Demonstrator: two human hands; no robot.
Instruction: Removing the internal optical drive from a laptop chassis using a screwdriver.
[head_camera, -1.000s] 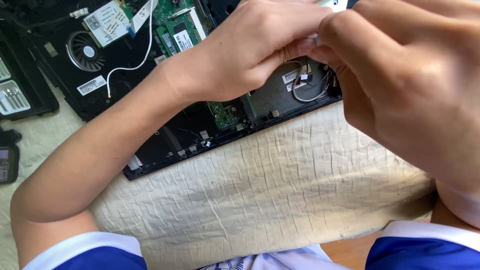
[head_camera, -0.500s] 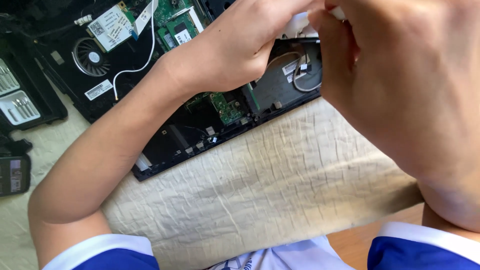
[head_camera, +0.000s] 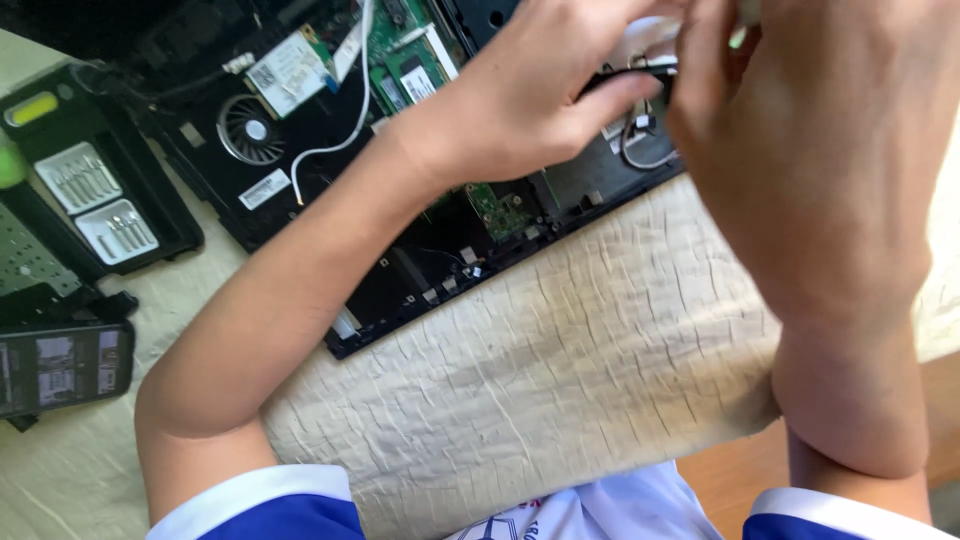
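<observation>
Crinkled cream cloth (head_camera: 560, 400) carries my opened laptop (head_camera: 420, 200), cover already off, while my left hand (head_camera: 520, 100) and right hand (head_camera: 810, 150) pinch its small cables (head_camera: 640, 70), grip narrow.

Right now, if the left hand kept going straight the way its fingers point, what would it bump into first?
The left hand points right, toward the right hand. It would most likely meet that hand's fingers first, right over the opened laptop with its loose wires. The gap between them is hard to judge from this overhead view.
</observation>
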